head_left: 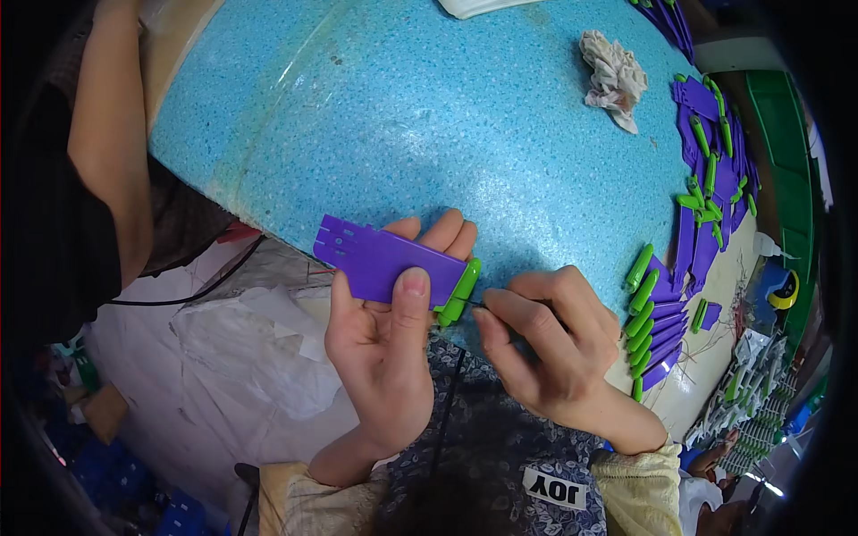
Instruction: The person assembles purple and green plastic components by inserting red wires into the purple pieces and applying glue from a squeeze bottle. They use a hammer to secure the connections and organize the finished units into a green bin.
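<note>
A flat purple plastic piece [375, 259] rests across my left hand [393, 330], its thumb pressed on top and its fingers behind. Along the right end of that piece sits a bright green rounded strip [460, 291]. Close by on the right, my right hand [554, 339] pinches a thin dark pin-like thing, whose tip reaches to the green strip. Its exact kind is too small to make out. Both hands are above the near edge of the blue speckled table [402, 134].
A row of purple pieces with green strips [642, 330] lies to the right, with a larger pile [710, 179] beyond. A crumpled cloth [615, 79] lies on the table's far right. Another person's arm [112, 134] is at the left. Clear plastic sheeting [259, 348] is at lower left.
</note>
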Demonstrator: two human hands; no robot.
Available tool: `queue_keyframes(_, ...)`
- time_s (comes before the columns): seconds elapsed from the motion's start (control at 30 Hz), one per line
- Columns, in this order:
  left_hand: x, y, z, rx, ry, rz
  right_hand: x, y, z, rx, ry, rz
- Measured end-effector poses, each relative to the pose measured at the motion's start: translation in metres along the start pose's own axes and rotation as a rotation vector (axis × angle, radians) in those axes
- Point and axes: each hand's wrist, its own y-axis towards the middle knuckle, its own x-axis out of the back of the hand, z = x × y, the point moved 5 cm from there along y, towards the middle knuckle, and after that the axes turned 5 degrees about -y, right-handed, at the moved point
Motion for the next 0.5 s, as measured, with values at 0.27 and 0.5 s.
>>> queue_keyframes(0.27, 0.0003, -0.0018, 0.0008, -0.015, -0.004, -0.037, -0.0012, -0.0009, -0.0016, 0.003, -0.004, -0.035)
queue_keyframes(0.5, -0.0009, -0.0003, 0.0004, -0.024, 0.013, -0.039, 0.0001, -0.0010, -0.0033, -0.010, -0.018, -0.034)
